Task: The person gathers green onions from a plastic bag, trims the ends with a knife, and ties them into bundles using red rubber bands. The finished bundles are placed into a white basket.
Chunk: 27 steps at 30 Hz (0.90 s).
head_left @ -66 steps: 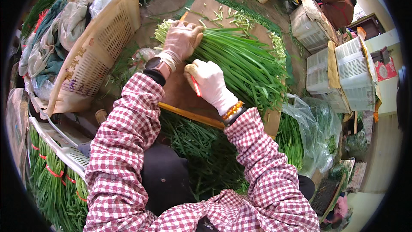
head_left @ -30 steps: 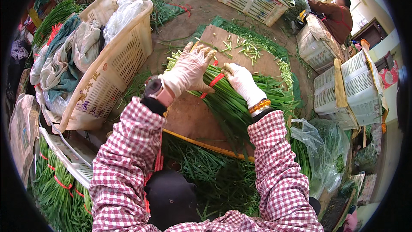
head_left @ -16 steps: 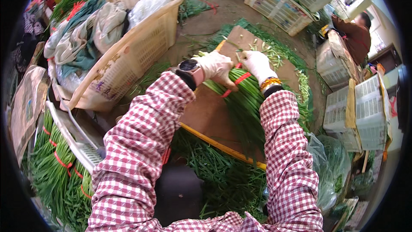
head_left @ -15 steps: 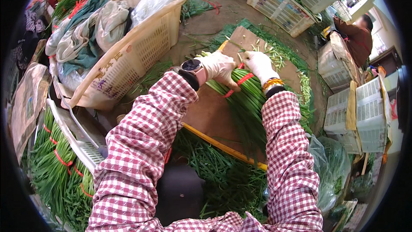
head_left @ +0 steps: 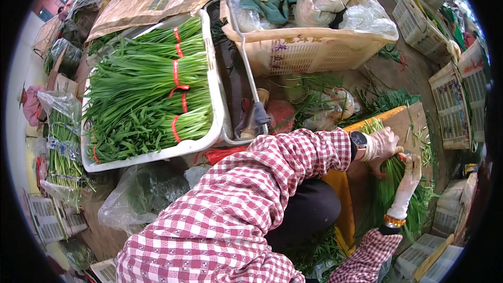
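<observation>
While the left grip clasps stalks, right grip unclear, more white crate now shows.

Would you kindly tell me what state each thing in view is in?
Left hand: gloved, curled around leafy bunch
Right hand: gloved, close to left hand; grip unclear
Leafy bunch: lying on board, partly covered by hands
Board: strewn with cut pieces
White crate: filled
Bundles in crate: tied with red bands
Beige basket: holding cloth and plastic
Clear plastic bag: crumpled

The left arm stretches rightward, left hand curled. The right forearm slants up, right hand just beside the left.
</observation>
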### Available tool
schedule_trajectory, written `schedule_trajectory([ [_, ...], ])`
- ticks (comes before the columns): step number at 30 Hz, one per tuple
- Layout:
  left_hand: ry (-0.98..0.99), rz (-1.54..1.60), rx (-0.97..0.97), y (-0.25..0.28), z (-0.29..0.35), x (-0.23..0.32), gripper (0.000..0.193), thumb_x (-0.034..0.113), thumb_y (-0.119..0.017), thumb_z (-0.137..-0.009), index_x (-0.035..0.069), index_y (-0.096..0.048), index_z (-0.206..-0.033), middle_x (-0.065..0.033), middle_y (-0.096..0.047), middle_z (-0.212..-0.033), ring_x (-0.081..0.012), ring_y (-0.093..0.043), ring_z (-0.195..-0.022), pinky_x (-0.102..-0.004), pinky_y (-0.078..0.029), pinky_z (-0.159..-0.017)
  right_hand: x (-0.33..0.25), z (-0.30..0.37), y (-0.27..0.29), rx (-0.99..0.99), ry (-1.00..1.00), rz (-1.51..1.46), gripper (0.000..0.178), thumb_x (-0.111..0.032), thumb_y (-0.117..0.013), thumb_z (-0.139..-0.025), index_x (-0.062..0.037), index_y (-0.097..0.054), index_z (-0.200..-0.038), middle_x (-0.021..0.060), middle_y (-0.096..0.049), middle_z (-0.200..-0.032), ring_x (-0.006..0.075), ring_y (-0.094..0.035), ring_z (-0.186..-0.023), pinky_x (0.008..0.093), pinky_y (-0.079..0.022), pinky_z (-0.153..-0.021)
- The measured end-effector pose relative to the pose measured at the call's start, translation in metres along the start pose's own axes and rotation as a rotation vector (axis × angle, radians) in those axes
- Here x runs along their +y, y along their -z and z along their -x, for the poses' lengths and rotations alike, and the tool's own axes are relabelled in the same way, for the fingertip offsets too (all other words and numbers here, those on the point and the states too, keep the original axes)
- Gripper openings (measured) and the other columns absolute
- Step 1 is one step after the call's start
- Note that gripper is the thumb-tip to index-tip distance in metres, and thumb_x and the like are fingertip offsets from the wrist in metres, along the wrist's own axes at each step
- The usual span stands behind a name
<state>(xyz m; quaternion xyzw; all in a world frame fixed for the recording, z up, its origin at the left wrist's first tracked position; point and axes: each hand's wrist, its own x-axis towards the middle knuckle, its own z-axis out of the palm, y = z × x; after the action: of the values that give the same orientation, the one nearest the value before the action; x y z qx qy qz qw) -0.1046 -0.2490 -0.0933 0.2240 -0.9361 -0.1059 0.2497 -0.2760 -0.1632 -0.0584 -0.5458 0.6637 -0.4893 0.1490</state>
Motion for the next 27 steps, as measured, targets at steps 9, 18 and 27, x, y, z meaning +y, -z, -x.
schedule_trajectory([
  [9, -0.084, 0.155, 0.038, 0.011, 0.008, -0.013, 0.067, 0.054, -0.081, -0.053, 0.016, -0.071, -0.107, -0.0140, -0.067, -0.075, -0.0349, -0.066, -0.072, -0.0429, -0.053, -0.065, -0.037, 0.032, 0.003, -0.028, 0.191, 0.145, 0.021, -0.016, -0.053, -0.099, 0.0001, -0.067, -0.098, 0.0102, -0.067, -0.097, 0.0215, -0.062, -0.091, 0.0345, -0.047, -0.087],
  [18, 0.069, -0.006, -0.430, 0.028, -0.011, -0.002, 0.089, 0.069, -0.071, -0.064, 0.015, -0.057, -0.134, -0.0177, -0.066, -0.116, -0.0341, -0.061, -0.112, -0.0484, -0.042, -0.097, -0.053, 0.062, -0.006, 0.002, 0.509, 0.639, 0.035, -0.021, -0.076, -0.077, -0.0133, -0.064, -0.109, 0.0056, -0.065, -0.109, 0.0248, -0.058, -0.110, 0.0481, -0.033, -0.109],
  [27, 0.108, 0.003, -0.478, 0.035, -0.015, 0.003, 0.099, 0.075, -0.074, -0.057, 0.011, -0.057, -0.131, -0.0183, -0.066, -0.114, -0.0353, -0.062, -0.108, -0.0451, -0.042, -0.094, -0.024, 0.027, -0.011, 0.051, 0.581, 0.687, 0.017, -0.019, -0.075, -0.075, -0.0091, -0.063, -0.079, 0.0058, -0.064, -0.099, 0.0283, -0.058, -0.100, 0.0455, -0.039, -0.101],
])
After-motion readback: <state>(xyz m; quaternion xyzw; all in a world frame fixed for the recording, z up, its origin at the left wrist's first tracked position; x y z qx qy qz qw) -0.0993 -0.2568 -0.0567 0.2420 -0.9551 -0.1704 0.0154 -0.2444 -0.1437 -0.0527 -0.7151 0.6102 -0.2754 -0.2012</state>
